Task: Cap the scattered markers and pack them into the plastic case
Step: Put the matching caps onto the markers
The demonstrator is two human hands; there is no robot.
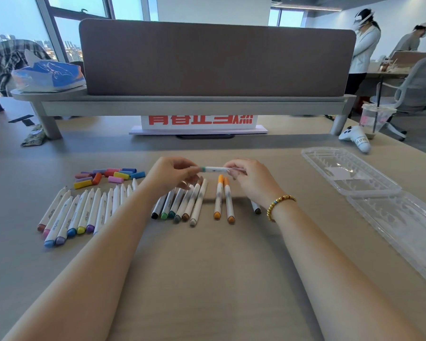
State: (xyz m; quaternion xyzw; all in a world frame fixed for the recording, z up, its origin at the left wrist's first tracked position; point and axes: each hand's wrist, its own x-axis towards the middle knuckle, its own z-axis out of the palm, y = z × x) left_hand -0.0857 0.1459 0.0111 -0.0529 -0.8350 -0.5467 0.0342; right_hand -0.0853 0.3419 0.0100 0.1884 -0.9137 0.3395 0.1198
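Marker [214,169] held level above the table [207,267], long axis left-right; left hand [170,172] and right hand [246,177] pinch its ends.

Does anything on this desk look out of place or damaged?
Nothing looks damaged or spilled. One marker lies apart, partly hidden behind the right hand. The plastic case lies open, holding no markers.

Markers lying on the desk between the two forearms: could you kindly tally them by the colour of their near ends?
Orange markers: 2
Green or teal markers: 2
Black marker: 1
Grey or brown markers: 4
Total: 9
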